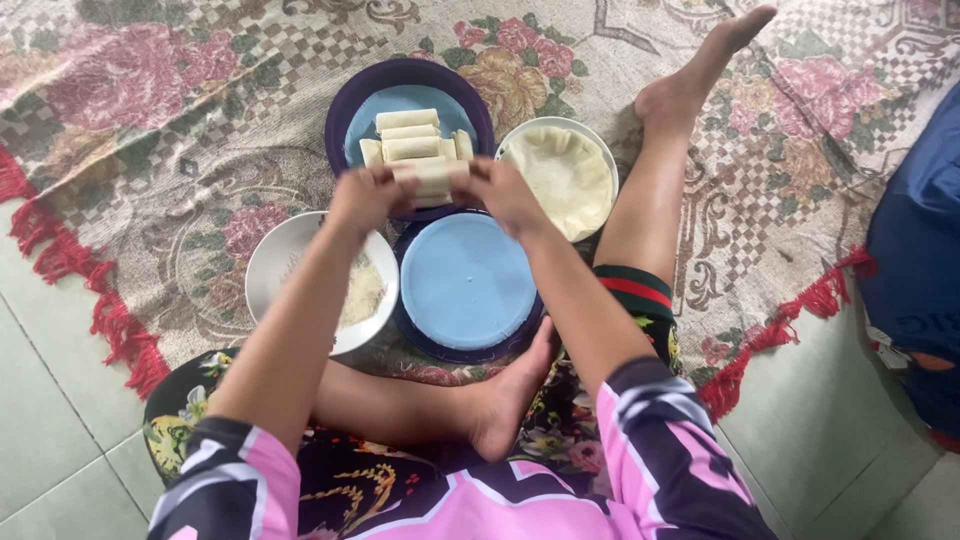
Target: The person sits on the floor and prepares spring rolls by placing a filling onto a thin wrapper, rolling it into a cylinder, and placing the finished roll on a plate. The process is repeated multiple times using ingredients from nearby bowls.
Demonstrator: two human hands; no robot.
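Observation:
Both my hands hold one pale rolled wrapper (432,177) by its ends, my left hand (367,196) on the left end and my right hand (505,194) on the right. The roll hangs over the near edge of a dark purple plate with a blue centre (352,105), where several finished rolls (408,136) lie stacked. A second blue-centred plate (466,282) sits bare just below my hands.
A white bowl (272,252) with pale crumbs or filling stands at the left. A white dish of flat wrappers (565,175) is at the right. All rest on a floral rug with a red fringe (120,330). My legs lie around the plates. A blue object (915,260) is far right.

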